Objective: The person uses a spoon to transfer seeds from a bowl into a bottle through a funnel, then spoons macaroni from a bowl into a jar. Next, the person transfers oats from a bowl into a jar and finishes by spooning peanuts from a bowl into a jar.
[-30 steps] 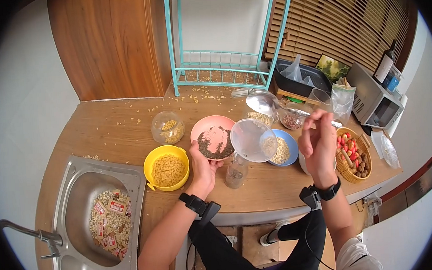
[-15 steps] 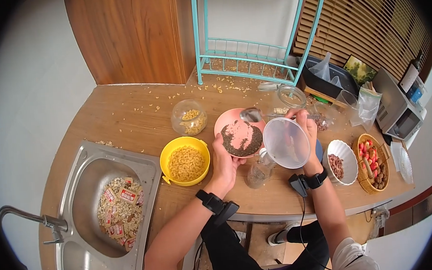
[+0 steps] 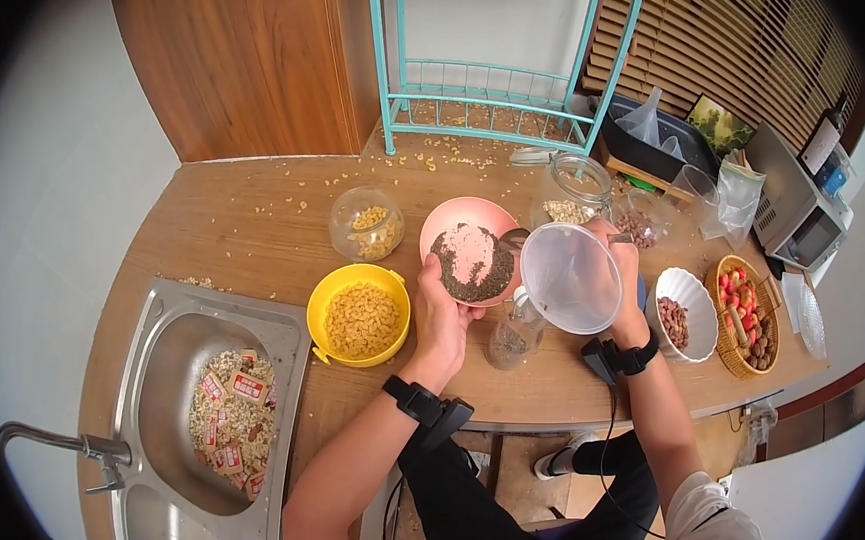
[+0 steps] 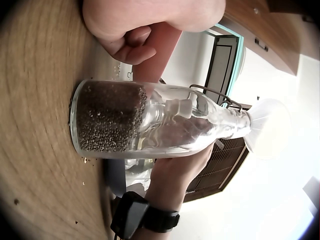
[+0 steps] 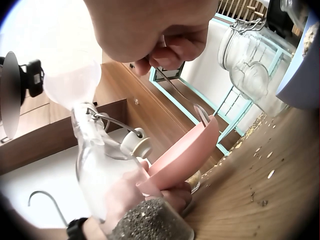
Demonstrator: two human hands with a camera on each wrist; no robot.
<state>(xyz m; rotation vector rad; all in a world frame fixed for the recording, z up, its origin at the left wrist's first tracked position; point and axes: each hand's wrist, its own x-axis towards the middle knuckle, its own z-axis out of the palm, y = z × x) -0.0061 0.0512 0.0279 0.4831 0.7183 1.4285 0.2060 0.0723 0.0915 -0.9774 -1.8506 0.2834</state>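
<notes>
My left hand (image 3: 440,322) holds a pink bowl (image 3: 452,212) of small dark seeds (image 3: 493,278) by its near left side, tilted, with part of its pink bottom bare. My right hand (image 3: 629,261), partly hidden behind a clear funnel (image 3: 576,282), grips a metal spoon (image 5: 176,89). The spoon's head dips in at the bowl's right edge. The funnel sits in the neck of a glass swing-top bottle (image 4: 170,122), upright on the counter between my hands. Similar dark seeds fill the bottle's lower part, and its stopper (image 5: 136,144) hangs at the side.
To the left are a yellow bowl (image 3: 403,317) of pasta, a round glass jar (image 3: 350,238) and a steel sink (image 3: 290,380). A glass jar (image 3: 586,174), a white fluted bowl (image 3: 698,312) and a wicker basket (image 3: 745,363) stand right. A turquoise rack (image 3: 492,115) rises behind.
My right hand has come in from the right and down behind the funnel, bringing the spoon from mid-air to the pink bowl's right edge. My left hand keeps holding the bowl.
</notes>
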